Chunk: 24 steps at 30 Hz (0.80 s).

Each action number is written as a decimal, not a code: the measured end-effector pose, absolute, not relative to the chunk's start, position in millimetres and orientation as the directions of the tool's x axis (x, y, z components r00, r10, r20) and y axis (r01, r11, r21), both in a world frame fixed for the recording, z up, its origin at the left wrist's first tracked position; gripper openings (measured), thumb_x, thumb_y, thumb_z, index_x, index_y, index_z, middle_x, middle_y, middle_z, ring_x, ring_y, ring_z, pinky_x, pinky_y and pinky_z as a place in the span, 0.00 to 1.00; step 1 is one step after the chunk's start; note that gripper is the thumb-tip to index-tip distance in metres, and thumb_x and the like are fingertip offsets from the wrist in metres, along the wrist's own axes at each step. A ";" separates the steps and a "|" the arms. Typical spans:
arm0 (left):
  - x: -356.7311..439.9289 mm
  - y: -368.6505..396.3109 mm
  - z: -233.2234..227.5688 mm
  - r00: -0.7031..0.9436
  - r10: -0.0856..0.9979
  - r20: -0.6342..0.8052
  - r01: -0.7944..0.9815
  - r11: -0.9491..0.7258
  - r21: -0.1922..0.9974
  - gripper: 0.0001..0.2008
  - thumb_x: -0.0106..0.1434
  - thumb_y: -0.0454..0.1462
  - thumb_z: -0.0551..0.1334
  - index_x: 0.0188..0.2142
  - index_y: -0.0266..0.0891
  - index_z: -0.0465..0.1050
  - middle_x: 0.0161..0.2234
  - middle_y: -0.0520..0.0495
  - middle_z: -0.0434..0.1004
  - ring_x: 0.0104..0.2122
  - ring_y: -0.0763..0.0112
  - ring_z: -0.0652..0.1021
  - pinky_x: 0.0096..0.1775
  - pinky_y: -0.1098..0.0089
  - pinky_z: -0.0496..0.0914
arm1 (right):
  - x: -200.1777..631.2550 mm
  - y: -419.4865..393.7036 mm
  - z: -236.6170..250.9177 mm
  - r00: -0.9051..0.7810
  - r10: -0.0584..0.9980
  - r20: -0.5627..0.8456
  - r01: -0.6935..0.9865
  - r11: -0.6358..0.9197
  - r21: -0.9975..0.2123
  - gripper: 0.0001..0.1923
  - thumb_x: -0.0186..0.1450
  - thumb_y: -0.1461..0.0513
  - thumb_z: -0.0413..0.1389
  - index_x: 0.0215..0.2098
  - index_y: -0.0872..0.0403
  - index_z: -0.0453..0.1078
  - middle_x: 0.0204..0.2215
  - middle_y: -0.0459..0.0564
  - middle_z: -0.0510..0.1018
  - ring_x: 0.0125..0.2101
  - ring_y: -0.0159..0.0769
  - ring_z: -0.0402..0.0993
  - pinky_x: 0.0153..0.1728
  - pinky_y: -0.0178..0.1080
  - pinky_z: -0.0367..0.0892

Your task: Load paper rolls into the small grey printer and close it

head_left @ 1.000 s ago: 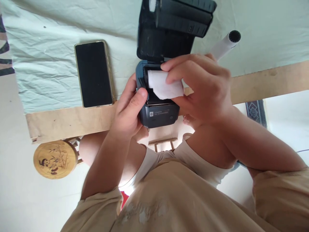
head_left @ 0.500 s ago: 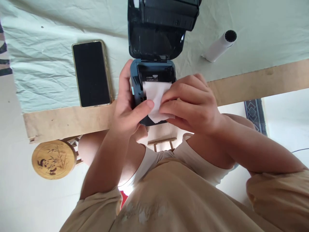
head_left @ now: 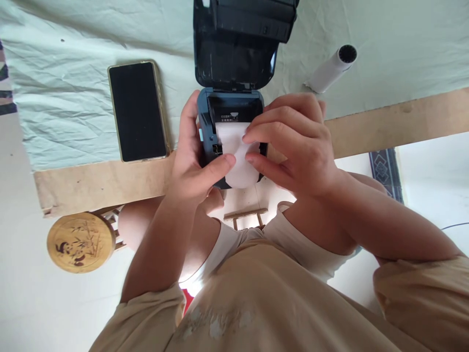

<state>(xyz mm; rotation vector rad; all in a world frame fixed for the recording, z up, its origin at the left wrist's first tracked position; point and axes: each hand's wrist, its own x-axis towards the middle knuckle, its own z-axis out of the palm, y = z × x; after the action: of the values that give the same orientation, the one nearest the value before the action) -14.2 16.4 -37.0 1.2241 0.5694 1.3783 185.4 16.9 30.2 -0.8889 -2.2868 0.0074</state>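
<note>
Nearest the camera, a beige shirt (head_left: pixel 264 303) fills the lower frame, and both bare forearms are raised from it toward the table edge. At that edge a small dark printer (head_left: pixel 230 110) is gripped from its left side by the left hand (head_left: pixel 194 156) — the fingers are curled round the body and the thumb is laid across the front, its tip touching a strip of white paper (head_left: pixel 236 156). The same strip is pinched by the right hand (head_left: pixel 293 144), with forefinger and thumb closed on its right edge and the remaining fingers bent together above. The paper is seen to run out of the open printer bay and down over the front, where its rounded end hangs past the lower rim. Below the table on the left, a round wooden stool (head_left: pixel 81 242) with a painted top is visible.

Farther out, the bare wooden table edge (head_left: pixel 102 183) is met by a pale green cloth (head_left: pixel 66 102). A black phone (head_left: pixel 137 111) is laid face up on the cloth, just left of the printer and apart from it. Behind the hands the printer lid (head_left: pixel 238 44) is swung open and stands upright. To the right — well apart — a white roll core (head_left: pixel 330 69) lies tilted on the cloth.
</note>
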 end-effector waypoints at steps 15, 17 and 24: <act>-9.8 4.7 -24.7 0.145 0.966 0.213 -0.307 -0.161 0.938 0.43 0.46 0.38 0.74 0.61 0.54 0.61 0.54 0.49 0.73 0.49 0.63 0.78 0.43 0.65 0.77 | 188.2 56.8 37.6 -0.292 0.719 0.630 0.286 0.695 -0.660 0.21 0.71 0.56 0.49 0.59 0.58 0.60 0.57 0.46 0.69 0.58 0.30 0.69 0.54 0.35 0.67; -10.4 5.7 -27.1 0.130 0.972 0.196 -0.290 -0.152 0.945 0.44 0.46 0.39 0.74 0.61 0.54 0.60 0.55 0.48 0.71 0.51 0.61 0.78 0.47 0.62 0.77 | 183.1 55.0 40.8 -0.281 0.750 0.599 0.213 0.657 -0.723 0.15 0.72 0.59 0.48 0.51 0.60 0.65 0.48 0.44 0.74 0.52 0.26 0.72 0.54 0.34 0.68; -6.1 1.1 -21.5 0.108 0.981 0.163 -0.317 -0.121 0.941 0.45 0.45 0.43 0.75 0.61 0.51 0.57 0.55 0.46 0.69 0.53 0.57 0.77 0.56 0.49 0.74 | 193.9 38.2 32.2 -0.560 0.575 0.597 0.265 0.806 -0.528 0.08 0.65 0.62 0.56 0.41 0.58 0.69 0.51 0.54 0.70 0.53 0.33 0.70 0.63 0.47 0.67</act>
<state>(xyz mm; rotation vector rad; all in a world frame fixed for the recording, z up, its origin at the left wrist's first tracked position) -6.1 1.1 -21.5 1.1337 0.8084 1.3460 193.9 38.2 32.2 -0.6165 -2.1790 0.4885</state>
